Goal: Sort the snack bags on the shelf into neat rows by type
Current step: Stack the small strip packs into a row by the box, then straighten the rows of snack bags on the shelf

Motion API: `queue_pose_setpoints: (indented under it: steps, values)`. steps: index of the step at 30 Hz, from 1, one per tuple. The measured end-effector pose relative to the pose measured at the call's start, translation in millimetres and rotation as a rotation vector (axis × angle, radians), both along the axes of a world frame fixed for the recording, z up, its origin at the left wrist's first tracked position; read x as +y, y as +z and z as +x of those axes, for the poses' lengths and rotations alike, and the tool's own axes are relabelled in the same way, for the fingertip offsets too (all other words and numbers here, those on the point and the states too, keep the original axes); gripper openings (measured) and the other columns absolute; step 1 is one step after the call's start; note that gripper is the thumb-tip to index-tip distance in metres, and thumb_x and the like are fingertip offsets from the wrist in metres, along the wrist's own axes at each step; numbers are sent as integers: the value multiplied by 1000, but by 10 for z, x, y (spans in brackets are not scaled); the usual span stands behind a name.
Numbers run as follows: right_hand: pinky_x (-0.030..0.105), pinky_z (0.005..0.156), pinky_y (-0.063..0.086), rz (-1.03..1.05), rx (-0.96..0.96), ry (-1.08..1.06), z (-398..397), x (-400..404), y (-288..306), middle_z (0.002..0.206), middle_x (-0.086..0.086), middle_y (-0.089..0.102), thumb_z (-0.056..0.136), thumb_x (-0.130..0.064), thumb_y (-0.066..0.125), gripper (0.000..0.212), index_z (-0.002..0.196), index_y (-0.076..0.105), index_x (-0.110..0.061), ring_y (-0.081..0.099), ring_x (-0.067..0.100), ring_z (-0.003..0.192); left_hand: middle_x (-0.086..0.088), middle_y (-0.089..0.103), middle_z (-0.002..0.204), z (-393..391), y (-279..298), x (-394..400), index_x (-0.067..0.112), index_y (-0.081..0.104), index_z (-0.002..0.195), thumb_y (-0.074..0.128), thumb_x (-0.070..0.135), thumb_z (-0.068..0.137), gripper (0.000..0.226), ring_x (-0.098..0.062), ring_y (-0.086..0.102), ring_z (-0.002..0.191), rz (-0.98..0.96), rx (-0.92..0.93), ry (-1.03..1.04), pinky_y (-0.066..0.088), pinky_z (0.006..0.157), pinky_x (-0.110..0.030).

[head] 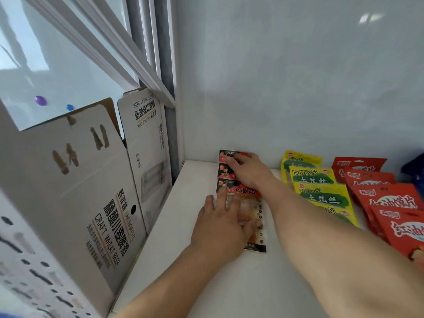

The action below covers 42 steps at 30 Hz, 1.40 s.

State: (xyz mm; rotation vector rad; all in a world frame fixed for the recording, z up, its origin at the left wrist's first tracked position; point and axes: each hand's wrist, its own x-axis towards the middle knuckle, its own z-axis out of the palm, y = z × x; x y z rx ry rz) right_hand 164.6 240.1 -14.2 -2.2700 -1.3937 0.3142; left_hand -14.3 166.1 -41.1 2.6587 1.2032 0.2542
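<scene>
A row of black-and-red snack bags (246,192) lies overlapped on the white shelf (179,237), running from the back wall toward me. My left hand (223,226) rests flat on the nearest bag of that row, fingers straight. My right hand (251,169) presses with straight fingers on the bags at the far end. To the right lies a row of yellow bags (321,193) with green print. Further right is a row of red bags (387,203). My right forearm crosses in front of the yellow row's near end.
Two white cardboard beer cartons (96,203) stand just left of the shelf's left edge. A white wall (298,88) closes the back. A dark blue item (415,166) shows at the far right edge. A perforated white panel (29,278) is at the lower left.
</scene>
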Motion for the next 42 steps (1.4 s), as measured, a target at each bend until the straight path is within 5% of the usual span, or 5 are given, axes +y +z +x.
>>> queue_pose_setpoints:
  steps: [10, 20, 33, 39, 42]
  values:
    - [48, 112, 33, -41, -85, -27, -7, 28, -89, 154, 6, 27, 94, -69, 28, 56, 142, 44, -44, 41, 37, 134, -5, 3, 165, 26, -90, 37, 28, 13, 157, -9, 71, 69, 100, -33, 16, 145, 23, -2, -15, 18, 120, -42]
    - [49, 111, 25, -39, -264, -71, -145, -68, -3, 152, 11, 37, 99, -62, 23, 57, 145, 45, -35, 34, 35, 137, -5, 3, 166, 14, -58, 28, 27, 14, 157, 27, 62, 99, 70, -34, 14, 146, -3, 10, -6, 16, 121, -42]
    - [42, 110, 35, 174, -273, -57, 62, -1182, 543, 148, 7, 46, 99, -57, 40, 57, 142, 50, -21, 40, 29, 137, -1, 2, 168, -10, 89, -8, 25, 3, 159, 19, 74, 93, 83, -31, -5, 153, 75, 23, 77, 2, 122, -51]
    - [42, 112, 35, 353, -141, -189, 393, -2012, 294, 146, 7, 49, 98, -48, 50, 52, 141, 51, -18, 42, 27, 137, -20, 31, 157, 109, 167, -274, 0, 31, 151, 30, 68, 91, 90, -41, 25, 145, 262, -335, 124, 22, 119, -53]
    - [40, 114, 32, 423, -37, -259, 495, -2285, 72, 148, 6, 47, 98, -48, 50, 54, 144, 47, -19, 39, 24, 139, -17, 18, 163, 403, 215, -711, 4, 20, 156, 41, 59, 97, 83, -30, 14, 151, 15, -502, 14, 11, 124, -43]
